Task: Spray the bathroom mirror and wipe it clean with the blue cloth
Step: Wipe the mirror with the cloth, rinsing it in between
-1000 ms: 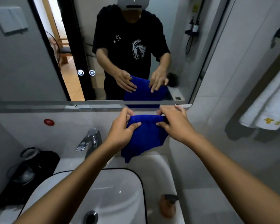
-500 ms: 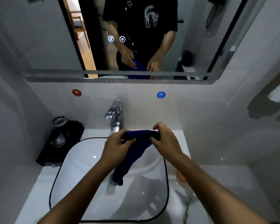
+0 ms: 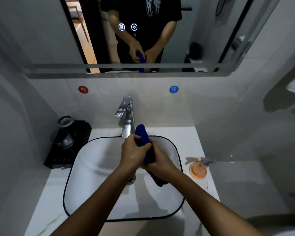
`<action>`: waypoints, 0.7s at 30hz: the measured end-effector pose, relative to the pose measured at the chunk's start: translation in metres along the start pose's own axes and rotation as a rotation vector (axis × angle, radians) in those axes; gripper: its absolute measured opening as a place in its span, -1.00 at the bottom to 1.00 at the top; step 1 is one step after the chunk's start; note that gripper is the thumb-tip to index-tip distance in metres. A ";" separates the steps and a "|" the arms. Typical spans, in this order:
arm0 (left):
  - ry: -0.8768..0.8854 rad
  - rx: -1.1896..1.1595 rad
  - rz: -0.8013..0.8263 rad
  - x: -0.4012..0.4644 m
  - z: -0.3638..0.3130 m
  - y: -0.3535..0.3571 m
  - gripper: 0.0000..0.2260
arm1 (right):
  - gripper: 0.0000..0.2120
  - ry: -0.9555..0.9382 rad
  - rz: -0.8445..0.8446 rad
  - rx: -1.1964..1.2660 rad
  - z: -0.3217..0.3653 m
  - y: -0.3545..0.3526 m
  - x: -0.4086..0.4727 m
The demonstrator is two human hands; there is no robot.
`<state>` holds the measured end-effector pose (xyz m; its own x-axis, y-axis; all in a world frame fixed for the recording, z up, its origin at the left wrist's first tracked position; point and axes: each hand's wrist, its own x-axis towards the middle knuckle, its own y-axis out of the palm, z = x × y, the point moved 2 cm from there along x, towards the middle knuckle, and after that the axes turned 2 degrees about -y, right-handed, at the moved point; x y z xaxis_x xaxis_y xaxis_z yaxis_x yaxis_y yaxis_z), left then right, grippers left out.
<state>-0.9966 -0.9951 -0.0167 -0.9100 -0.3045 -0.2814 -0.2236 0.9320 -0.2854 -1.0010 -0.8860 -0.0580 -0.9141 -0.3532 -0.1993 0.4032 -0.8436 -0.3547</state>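
Mid-frame, both hands (image 3: 143, 155) clench the rolled deep-blue cloth (image 3: 144, 138) over the white basin (image 3: 92, 167) (wringing, likely, so drips land inside).

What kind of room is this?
It looks like a bathroom. A white sink with a metal tap sits under a big wall mirror, and red and blue hot and cold stickers mark the wall. Both hands wring a blue cloth over the sink.

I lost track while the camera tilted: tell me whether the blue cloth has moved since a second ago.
Yes. The blue cloth came down from the mirror's lower edge to over the sink, beside the faucet.
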 end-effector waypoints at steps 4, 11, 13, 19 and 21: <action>0.040 0.067 0.126 -0.006 -0.005 0.005 -0.78 | -0.67 0.026 -0.120 0.034 -0.001 -0.004 -0.003; 0.116 0.087 0.166 0.024 -0.004 -0.028 -0.68 | -0.60 0.134 -0.051 0.284 0.015 -0.038 -0.008; 0.054 0.053 0.199 0.035 0.001 -0.035 -0.55 | -0.57 0.149 -0.034 0.324 0.024 -0.051 -0.008; -0.176 -0.260 0.604 0.049 -0.010 -0.044 -0.33 | -0.72 0.154 0.048 0.580 0.065 -0.093 -0.013; -0.233 -0.318 0.682 0.047 -0.024 -0.044 -0.44 | -0.77 0.125 0.059 0.638 0.082 -0.105 -0.016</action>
<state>-1.0375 -1.0458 0.0052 -0.7937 0.3538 -0.4948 0.2362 0.9289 0.2853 -1.0323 -0.8251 0.0574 -0.8637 -0.3894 -0.3201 0.3131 -0.9121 0.2648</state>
